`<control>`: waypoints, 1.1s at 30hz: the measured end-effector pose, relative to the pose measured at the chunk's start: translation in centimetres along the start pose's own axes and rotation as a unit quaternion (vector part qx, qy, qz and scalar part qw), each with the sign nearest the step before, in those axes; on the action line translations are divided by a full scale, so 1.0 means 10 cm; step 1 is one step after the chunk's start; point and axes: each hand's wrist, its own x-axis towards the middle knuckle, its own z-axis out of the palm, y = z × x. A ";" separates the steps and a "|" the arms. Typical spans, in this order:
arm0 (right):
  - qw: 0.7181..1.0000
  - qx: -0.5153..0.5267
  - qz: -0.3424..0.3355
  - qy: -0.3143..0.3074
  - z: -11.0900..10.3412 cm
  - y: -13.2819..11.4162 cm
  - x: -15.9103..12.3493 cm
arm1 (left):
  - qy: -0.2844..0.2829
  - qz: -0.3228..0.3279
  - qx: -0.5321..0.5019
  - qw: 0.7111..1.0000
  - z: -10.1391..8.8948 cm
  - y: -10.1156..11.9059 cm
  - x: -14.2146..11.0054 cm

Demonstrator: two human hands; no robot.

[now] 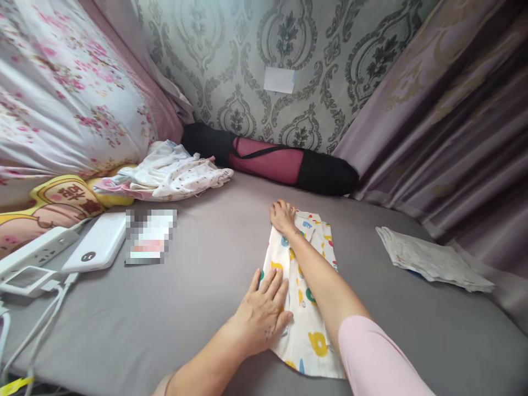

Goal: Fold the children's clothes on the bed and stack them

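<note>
A white button-front shirt [317, 324] with yellow, blue, red and green printed figures lies folded into a long narrow shape on the grey bed sheet [198, 308]. My left hand [266, 311] rests flat on its lower left side, fingers spread. Farther up, my right hand [283, 218] has its fingers curled down at the shirt's upper left corner; the fingertips are partly hidden. My right forearm, in a pink sleeve, crosses over the shirt and covers part of its front.
Folded pale cloths [433, 258] lie at right. A loose clothes pile [177, 170] sits back left, near a yellow cushion [66, 203]. At left are a power bank [99, 242], a power strip [37, 253], cables and a blurred flat item [150, 236]. A black-and-maroon long bag [268, 162] lies along the wall.
</note>
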 end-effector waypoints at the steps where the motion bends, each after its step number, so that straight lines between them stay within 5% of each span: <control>1: 1.000 -0.020 -0.011 -0.012 0.00 -0.02 -0.01 | -0.002 0.000 0.000 1.000 0.01 0.01 0.00; 6: 0.994 -0.040 0.006 -0.104 -0.01 -0.06 0.03 | -0.022 -0.002 -0.007 1.000 -0.01 0.04 -0.03; 12: 0.993 0.035 0.003 -0.115 -0.10 0.00 0.06 | -0.042 0.038 -0.029 0.998 -0.14 0.05 -0.08; 17: 0.989 0.103 0.005 -0.107 -0.37 0.16 -0.03 | 0.006 0.013 -0.059 0.998 -0.26 0.08 -0.03; 20: 0.994 0.053 -0.027 -0.093 -0.40 0.25 -0.18 | 0.034 -0.018 -0.034 0.999 -0.21 0.08 0.00; 25: 0.990 -0.012 -0.050 -0.133 -0.21 0.32 -0.35 | -0.001 0.020 0.011 1.000 -0.04 0.03 -0.01; 33: 0.994 0.042 -0.033 -0.094 -0.28 0.35 -0.35 | -0.004 0.026 0.025 0.999 -0.04 -0.01 -0.02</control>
